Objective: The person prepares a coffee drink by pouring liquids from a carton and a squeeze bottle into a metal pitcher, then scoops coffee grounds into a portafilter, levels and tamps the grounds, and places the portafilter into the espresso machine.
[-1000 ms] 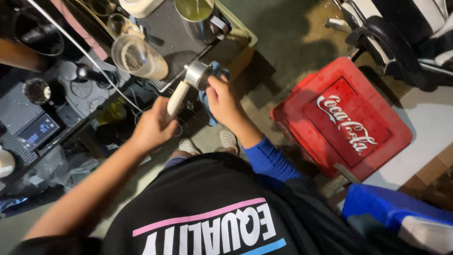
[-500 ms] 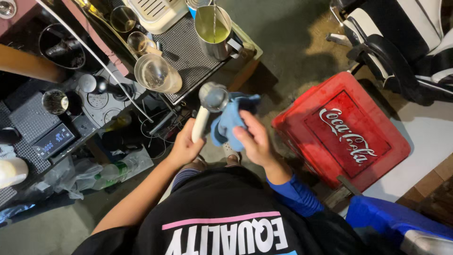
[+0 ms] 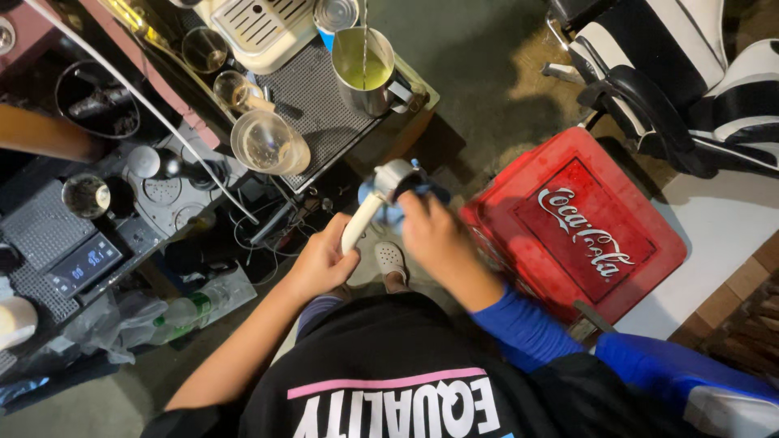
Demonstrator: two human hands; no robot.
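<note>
Wiping looks half done: left hand (image 3: 320, 264) grips the coffee handle (image 3: 363, 221), right hand (image 3: 434, 235) rubs its metal cup (image 3: 392, 175) with a blue cloth (image 3: 381, 212).

The left hand (image 3: 320, 264) grips the pale handle of a portafilter (image 3: 375, 199), holding it tilted with its metal basket at the far end. The right hand (image 3: 434, 239) presses a blue cloth (image 3: 389, 212) against that basket, its arm in a blue sleeve. Far of them, on the worktop (image 3: 316, 97), a steel jug (image 3: 365, 69) holds green liquid, with clear glasses (image 3: 264, 142) to its left. A red crate (image 3: 580, 223) sits on the floor to the right.
</note>
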